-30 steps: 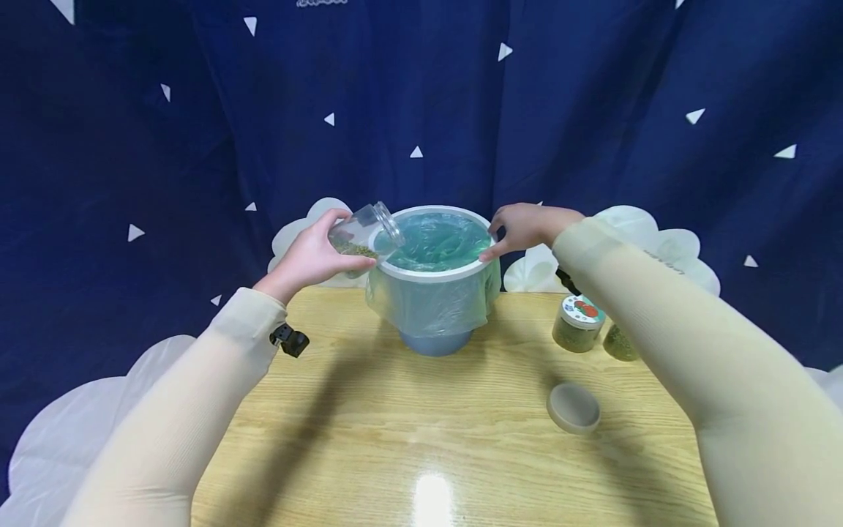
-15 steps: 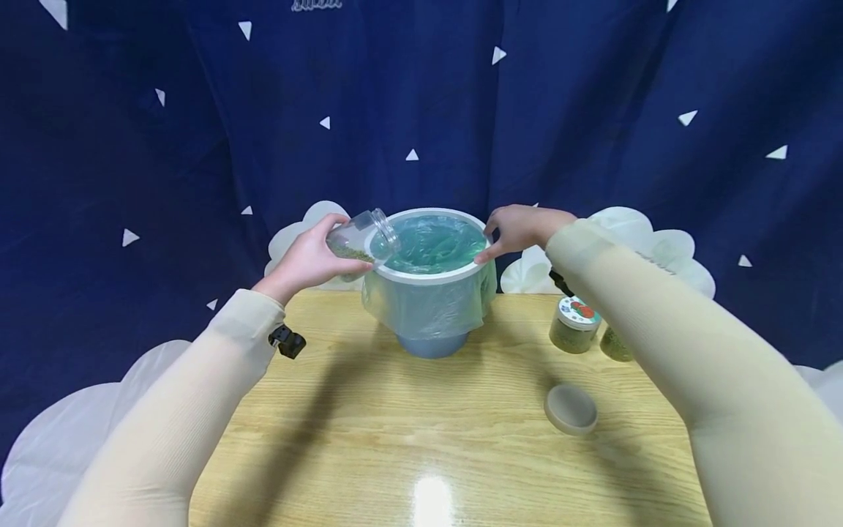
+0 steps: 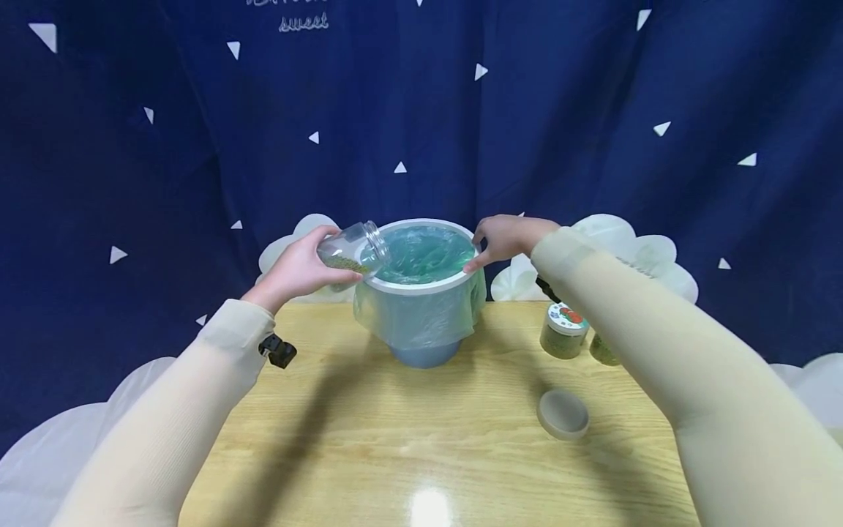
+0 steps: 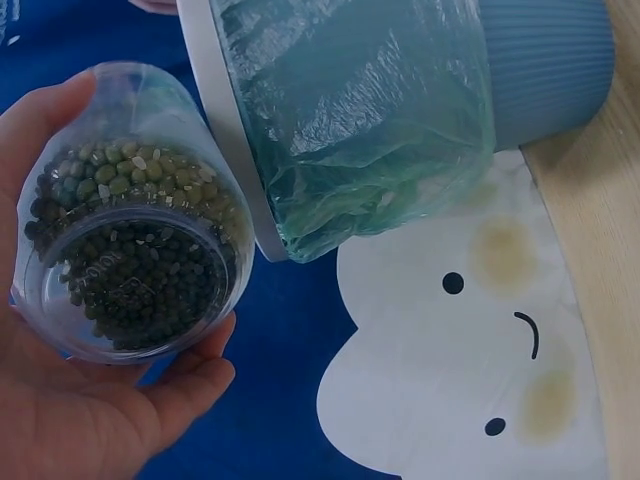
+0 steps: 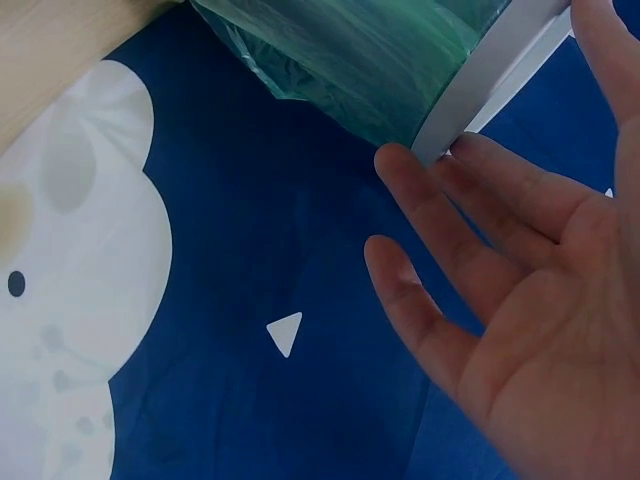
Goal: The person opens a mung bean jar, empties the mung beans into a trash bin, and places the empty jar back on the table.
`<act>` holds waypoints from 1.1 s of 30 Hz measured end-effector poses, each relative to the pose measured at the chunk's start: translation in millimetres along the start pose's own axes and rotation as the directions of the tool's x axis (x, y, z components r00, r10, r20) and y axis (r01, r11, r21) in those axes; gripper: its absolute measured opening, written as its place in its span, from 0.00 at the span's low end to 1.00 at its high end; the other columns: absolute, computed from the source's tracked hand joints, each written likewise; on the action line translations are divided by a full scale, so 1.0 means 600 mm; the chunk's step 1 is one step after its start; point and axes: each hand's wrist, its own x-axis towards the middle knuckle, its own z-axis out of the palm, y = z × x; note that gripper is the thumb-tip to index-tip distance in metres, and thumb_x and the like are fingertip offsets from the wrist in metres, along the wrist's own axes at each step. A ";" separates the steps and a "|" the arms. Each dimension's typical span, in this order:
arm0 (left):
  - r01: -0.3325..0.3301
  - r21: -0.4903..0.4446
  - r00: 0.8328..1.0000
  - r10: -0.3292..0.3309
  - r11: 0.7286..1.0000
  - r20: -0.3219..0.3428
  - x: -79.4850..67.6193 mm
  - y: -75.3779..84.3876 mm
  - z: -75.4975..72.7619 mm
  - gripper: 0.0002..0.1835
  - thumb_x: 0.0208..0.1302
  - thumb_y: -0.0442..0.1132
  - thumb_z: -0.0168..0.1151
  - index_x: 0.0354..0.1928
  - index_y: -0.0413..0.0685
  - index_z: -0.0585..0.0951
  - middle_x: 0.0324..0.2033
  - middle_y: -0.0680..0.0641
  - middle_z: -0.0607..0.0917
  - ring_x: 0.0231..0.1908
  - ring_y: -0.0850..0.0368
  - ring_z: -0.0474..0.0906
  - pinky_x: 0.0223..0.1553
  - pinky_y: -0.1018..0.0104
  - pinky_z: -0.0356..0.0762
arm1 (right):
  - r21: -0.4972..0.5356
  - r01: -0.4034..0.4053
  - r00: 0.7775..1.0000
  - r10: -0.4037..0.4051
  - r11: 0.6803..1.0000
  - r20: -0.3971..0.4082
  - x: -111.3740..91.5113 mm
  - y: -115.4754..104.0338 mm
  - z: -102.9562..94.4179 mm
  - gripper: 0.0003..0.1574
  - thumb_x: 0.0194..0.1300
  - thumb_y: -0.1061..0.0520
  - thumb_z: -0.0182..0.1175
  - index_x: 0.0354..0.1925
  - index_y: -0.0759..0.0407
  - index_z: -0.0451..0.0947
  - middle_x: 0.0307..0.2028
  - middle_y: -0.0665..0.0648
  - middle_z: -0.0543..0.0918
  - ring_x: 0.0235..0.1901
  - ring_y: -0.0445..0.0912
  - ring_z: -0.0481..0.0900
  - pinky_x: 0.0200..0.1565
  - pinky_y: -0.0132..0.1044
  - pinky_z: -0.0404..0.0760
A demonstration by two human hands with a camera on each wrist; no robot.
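My left hand [image 3: 299, 267] grips a clear plastic jar [image 3: 356, 241], tilted with its open mouth at the bin's left rim. Inside it lie small round green beans [image 4: 150, 180] with some paler grains among them. The trash bin [image 3: 424, 356] is light blue with a white rim, lined with a thin green plastic bag [image 3: 421, 318] folded over the outside. Thumb and fingertips of my right hand [image 3: 503, 238] hold the bin's right rim; in the right wrist view the other fingers lie loosely beside it.
A round beige lid [image 3: 563, 414] lies on the wooden table [image 3: 369, 454]. Two more jars of green contents stand at the right: one has a printed lid [image 3: 568, 318], and the second jar [image 3: 602, 351] is partly behind my right sleeve. A dark blue curtain [image 3: 369, 95] hangs behind.
The head view has tilted up and turned slightly right, so everything sits lower and further left. Both hands, the jar and the bin keep nearly the same places relative to each other.
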 end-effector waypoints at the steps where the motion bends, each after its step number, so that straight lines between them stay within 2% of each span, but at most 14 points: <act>1: 0.000 0.000 1.000 0.000 1.000 0.003 -0.001 -0.001 0.001 0.48 0.52 0.52 0.80 0.72 0.45 0.67 0.63 0.37 0.79 0.58 0.41 0.76 0.62 0.44 0.74 | 0.004 0.001 1.000 -0.001 1.000 0.004 0.000 -0.001 0.001 0.50 0.61 0.31 0.70 0.67 0.65 0.76 0.70 0.67 0.73 0.70 0.61 0.69 0.73 0.57 0.66; 5: 0.008 -0.006 1.000 -0.008 1.000 0.012 -0.005 -0.003 0.001 0.47 0.52 0.51 0.81 0.71 0.44 0.68 0.61 0.38 0.79 0.57 0.41 0.77 0.61 0.45 0.75 | 0.012 0.004 1.000 -0.004 1.000 0.018 0.001 -0.005 0.005 0.51 0.61 0.31 0.70 0.67 0.66 0.75 0.70 0.67 0.72 0.70 0.61 0.69 0.71 0.55 0.69; 12: 0.014 -0.009 1.000 -0.014 1.000 0.026 -0.008 -0.001 0.001 0.47 0.52 0.52 0.80 0.71 0.45 0.68 0.61 0.38 0.79 0.56 0.41 0.77 0.60 0.45 0.75 | 0.014 0.007 1.000 -0.007 1.000 0.021 0.001 -0.007 0.009 0.51 0.62 0.31 0.70 0.67 0.65 0.75 0.70 0.67 0.73 0.69 0.60 0.70 0.71 0.56 0.69; 33: 0.006 -0.006 0.999 -0.006 1.000 0.037 0.005 0.006 -0.007 0.48 0.52 0.52 0.81 0.71 0.44 0.68 0.62 0.37 0.79 0.57 0.41 0.76 0.61 0.44 0.74 | 0.025 -0.018 1.000 0.017 1.000 0.015 -0.005 -0.001 -0.002 0.50 0.62 0.31 0.70 0.67 0.64 0.75 0.70 0.66 0.73 0.68 0.59 0.71 0.71 0.55 0.70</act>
